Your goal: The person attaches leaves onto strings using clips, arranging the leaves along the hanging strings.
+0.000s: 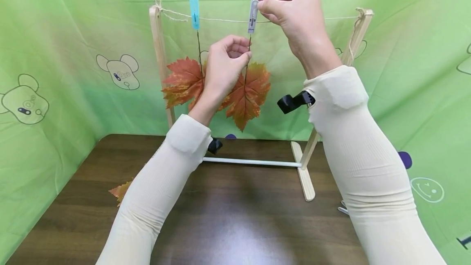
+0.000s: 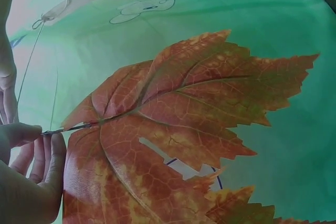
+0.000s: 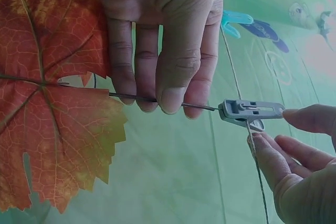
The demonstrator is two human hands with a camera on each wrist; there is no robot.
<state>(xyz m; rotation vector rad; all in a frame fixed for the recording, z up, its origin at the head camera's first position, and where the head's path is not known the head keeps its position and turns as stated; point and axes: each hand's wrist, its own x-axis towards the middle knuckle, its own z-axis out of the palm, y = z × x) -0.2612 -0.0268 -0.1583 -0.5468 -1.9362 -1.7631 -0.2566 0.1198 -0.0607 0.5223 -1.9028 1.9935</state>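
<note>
A grey clothespin [image 1: 252, 15] stands upright at the string [image 1: 224, 20], with the top of a leaf's thin dark stem [image 3: 199, 106] at its lower end. My right hand [image 1: 294, 11] holds the clothespin's upper end, thumb against one handle and fingers by the other. Just below, my left hand [image 1: 228, 62] pinches the stem between thumb and fingers. The orange-red maple leaf [image 1: 246, 97] hangs beneath, its left side partly hidden by the left hand. Left of it, a blue clothespin [image 1: 194, 11] holds a second maple leaf [image 1: 184, 83] by its stem on the same string.
The string runs between two wooden posts [image 1: 157, 40], joined low down by a white rod [image 1: 254, 161]. Another leaf [image 1: 120, 191] lies on the brown table [image 1: 228, 224], partly behind the left sleeve. A light clip [image 1: 343, 209] shows beside the right sleeve. Green printed cloth hangs behind.
</note>
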